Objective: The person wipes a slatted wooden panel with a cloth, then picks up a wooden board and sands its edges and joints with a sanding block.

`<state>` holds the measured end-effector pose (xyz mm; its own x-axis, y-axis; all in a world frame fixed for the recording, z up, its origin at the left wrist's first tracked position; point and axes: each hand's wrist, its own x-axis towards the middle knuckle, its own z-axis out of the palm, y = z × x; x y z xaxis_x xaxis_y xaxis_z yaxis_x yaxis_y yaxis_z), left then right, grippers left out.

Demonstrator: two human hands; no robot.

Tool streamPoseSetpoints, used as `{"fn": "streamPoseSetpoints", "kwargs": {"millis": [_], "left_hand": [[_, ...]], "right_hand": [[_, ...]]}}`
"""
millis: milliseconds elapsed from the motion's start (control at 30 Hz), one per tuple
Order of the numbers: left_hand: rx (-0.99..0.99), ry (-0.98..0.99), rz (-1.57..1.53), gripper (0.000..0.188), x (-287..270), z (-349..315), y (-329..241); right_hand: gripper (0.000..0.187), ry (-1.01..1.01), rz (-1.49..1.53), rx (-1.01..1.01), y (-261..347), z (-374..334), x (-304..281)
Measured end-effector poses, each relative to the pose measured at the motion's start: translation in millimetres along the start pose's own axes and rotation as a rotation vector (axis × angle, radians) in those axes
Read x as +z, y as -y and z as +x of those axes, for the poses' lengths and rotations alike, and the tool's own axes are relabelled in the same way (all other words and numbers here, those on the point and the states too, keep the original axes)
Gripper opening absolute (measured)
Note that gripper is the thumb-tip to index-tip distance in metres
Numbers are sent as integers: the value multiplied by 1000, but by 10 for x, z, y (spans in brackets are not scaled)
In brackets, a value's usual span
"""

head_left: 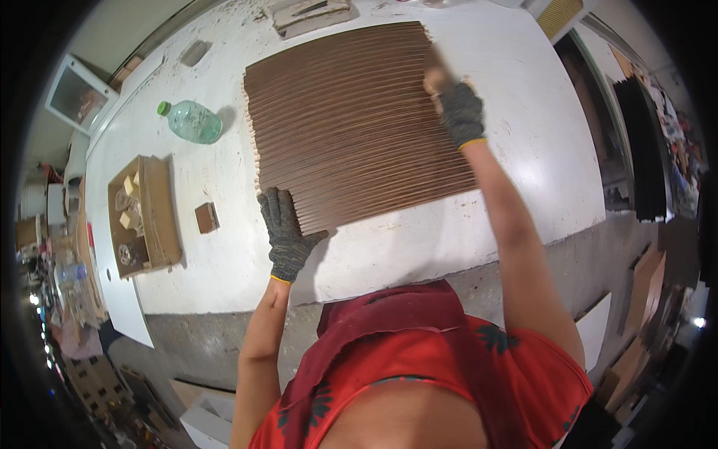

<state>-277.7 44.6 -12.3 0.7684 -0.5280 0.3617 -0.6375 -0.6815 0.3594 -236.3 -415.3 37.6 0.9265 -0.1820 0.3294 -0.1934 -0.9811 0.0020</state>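
A large stack of dark brown, grooved wooden strips [351, 127], laid side by side like a panel, covers the middle of the white table. My left hand [284, 232], in a dark grey knit glove, rests at its near left corner with the fingers stretched out and the thumb apart. At the far right edge, my right hand [461, 112] wears a matching glove and is closed round a tan-and-brown object [437, 69]. Motion blurs that object, so its kind does not show. The strips' pale, uneven ends line the left and right sides.
Left of the strips lie a clear green-capped bottle [193, 122], a small brown block [206, 218] and a cardboard box [163, 217] holding wood pieces and a roll. A tray-like block [310, 16] sits at the far edge. Dark panels [642, 150] stand beyond the table's right side.
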Motion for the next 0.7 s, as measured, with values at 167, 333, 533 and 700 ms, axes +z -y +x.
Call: {"fn": "streamPoseSetpoints", "kwargs": {"millis": [167, 333, 533, 700], "left_hand": [[-43, 30, -42, 137, -1, -37, -10], [-50, 78, -16, 137, -35, -32, 0], [-190, 265, 121, 123, -273, 51, -137], [-142, 2, 16, 95, -304, 524, -358]], "right_hand": [[15, -227, 44, 28, 253, -59, 226], [7, -140, 1233, -148, 1635, -761, 13], [8, 51, 1141, 66, 235, -374, -23], [29, 124, 604, 400, -1058, -200, -355]]}}
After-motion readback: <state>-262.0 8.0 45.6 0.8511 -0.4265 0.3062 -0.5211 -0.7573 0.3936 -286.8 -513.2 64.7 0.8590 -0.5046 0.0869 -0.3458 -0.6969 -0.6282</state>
